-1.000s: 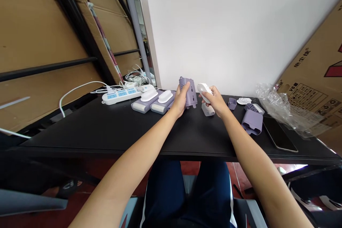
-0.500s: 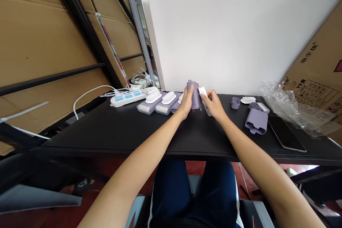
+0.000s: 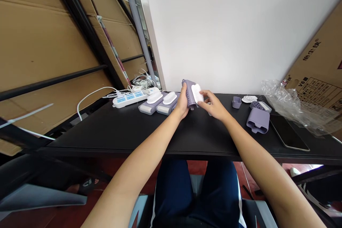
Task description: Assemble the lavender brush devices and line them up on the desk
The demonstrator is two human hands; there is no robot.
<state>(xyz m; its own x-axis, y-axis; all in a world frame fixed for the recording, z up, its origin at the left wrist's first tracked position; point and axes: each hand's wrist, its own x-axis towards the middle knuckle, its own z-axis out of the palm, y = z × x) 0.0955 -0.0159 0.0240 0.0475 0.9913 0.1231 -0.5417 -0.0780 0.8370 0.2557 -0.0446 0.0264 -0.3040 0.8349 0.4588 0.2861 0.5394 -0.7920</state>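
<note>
Above the black table, my left hand [image 3: 182,104] is wrapped round a purple plastic holder [image 3: 189,87] with small holes. Against the holder's right face lies a white oval brush [image 3: 197,93], its bristled or ribbed side showing. My right hand [image 3: 212,105] pinches the brush's right edge between thumb and fingers. Something clear shows below the right fingers, too small to make out. Left of my left hand, purple boxes [image 3: 151,105] with white oval pieces on top lie side by side.
A white power strip [image 3: 130,98] with cables sits at the back left. On the right are a small purple cup [image 3: 236,102], a purple holder [image 3: 258,120], a white oval piece [image 3: 249,99], a phone [image 3: 289,131], clear plastic wrap [image 3: 296,105] and a leaning carton [image 3: 320,74].
The holder has moved slightly left and tilted in my left hand. The white piece in my right hand has turned broad side to view and now lies against the holder.
</note>
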